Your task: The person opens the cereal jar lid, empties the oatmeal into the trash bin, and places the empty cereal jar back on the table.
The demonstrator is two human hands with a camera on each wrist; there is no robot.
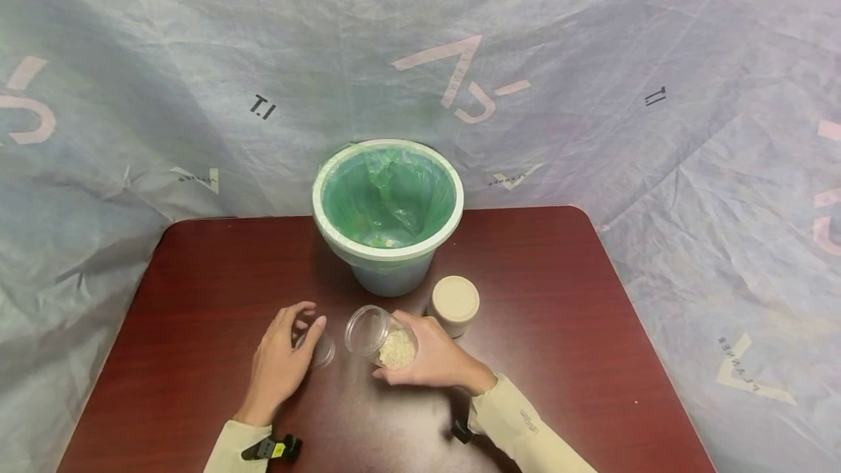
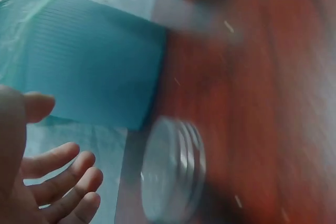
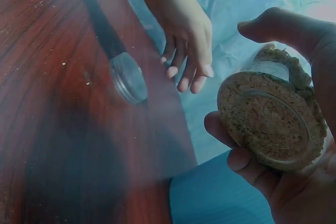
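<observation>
In the head view, the right grip (image 1: 430,352) hides part of the clear jar (image 1: 384,333), the left grip (image 1: 282,360) part of the lid (image 1: 325,350); the bottom edge crops the counter (image 1: 558,305).

Grey sheeting (image 1: 571,115) around reddish-brown table (image 1: 552,312)

Left hand (image 1: 281,358) on the near-left side of the bucket (image 1: 393,279), thumb apart from loosely bent fingers, gripping nothing; right hand (image 1: 439,356) on the bucket's near side, thumb and fingers curved in a grip; right forearm slants in toward the bucket from the near right; both wrists bare beyond the cuffs.
</observation>
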